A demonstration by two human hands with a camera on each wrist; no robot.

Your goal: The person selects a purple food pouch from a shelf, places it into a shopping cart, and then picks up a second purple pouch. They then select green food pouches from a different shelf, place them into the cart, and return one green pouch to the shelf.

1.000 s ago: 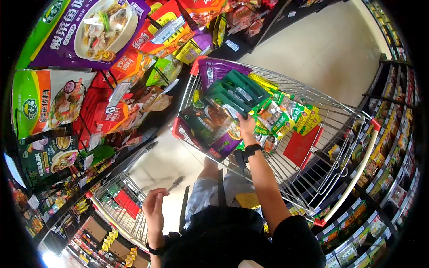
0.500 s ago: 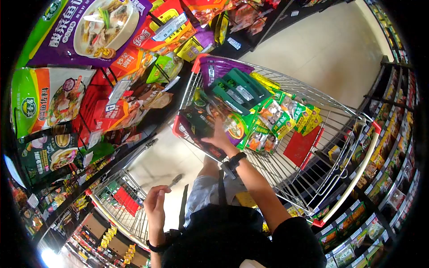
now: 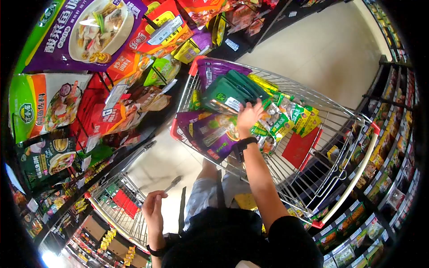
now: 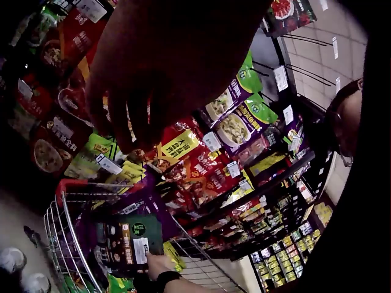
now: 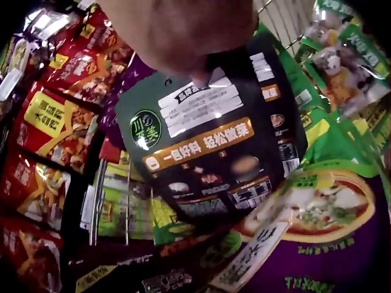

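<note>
Shelves full of bright food bags (image 3: pixel 76 31) hang on the left side of this shop aisle, purple, red, green and orange, with little price tags clipped among them. Low down beside them, the person's left hand (image 3: pixel 154 206) waits near their body with its fingers loosely bent, and it holds nothing that I can see. Next comes the shopping cart (image 3: pixel 357 147), a wire one with red corners, standing on the pale floor (image 3: pixel 321 49). Lots of bags are already inside it, so I think a good part of the job is done. A big purple bag (image 3: pixel 214 134) with a bowl of food on it lies at the near end. On top of that is a stack of dark green packs (image 3: pixel 230 91). The right hand (image 3: pixel 249 115) rests on this stack, fingers spread and touching the top pack, and from the right wrist view a fingertip presses near its white label. Nothing is pinched, so the stack seems to be getting pushed into place. More green and yellow bags (image 3: pixel 290 111) lie past the hand, then a red flap (image 3: pixel 300 146), and the far end of the cart looks empty, so there is room for more.
</note>
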